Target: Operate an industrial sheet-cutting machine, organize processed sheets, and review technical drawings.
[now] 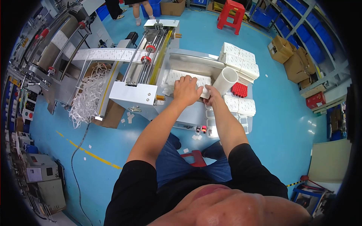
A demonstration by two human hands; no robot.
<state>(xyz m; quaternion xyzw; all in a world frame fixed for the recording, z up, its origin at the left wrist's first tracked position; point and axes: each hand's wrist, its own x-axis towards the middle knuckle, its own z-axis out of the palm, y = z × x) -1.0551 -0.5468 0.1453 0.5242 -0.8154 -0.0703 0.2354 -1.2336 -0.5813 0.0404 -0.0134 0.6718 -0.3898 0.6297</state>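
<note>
The pile of white paper sheets (205, 80) lies in the metal tray (194, 60) at the outlet side of the roller machine (134, 96); the left hand (186, 90) rests palm down on it, fingers loosely spread and gripping nothing; the right hand (213, 95) has the pile's right end between thumb and fingers – how firmly, I cannot tell; each sheet is probably light, thin and bendy, apt to slide over its neighbours and crease at the corners; squared up, the pile should feel stiffer; best hold would be both ends, thumbs above and fingers below, with light pressure; just right of the pile leans a white tube (225, 81); beyond it are tied white bundles (237, 56), a bumpy red piece (240, 89) and another white bundle (241, 105) nearer the person; leftward, a printed paper strip (102, 54) runs into the rollers – a heap of shredded trimmings (88, 98) sits below; farther off, a red stool (230, 17) stands on the blue floor (279, 113)
</note>
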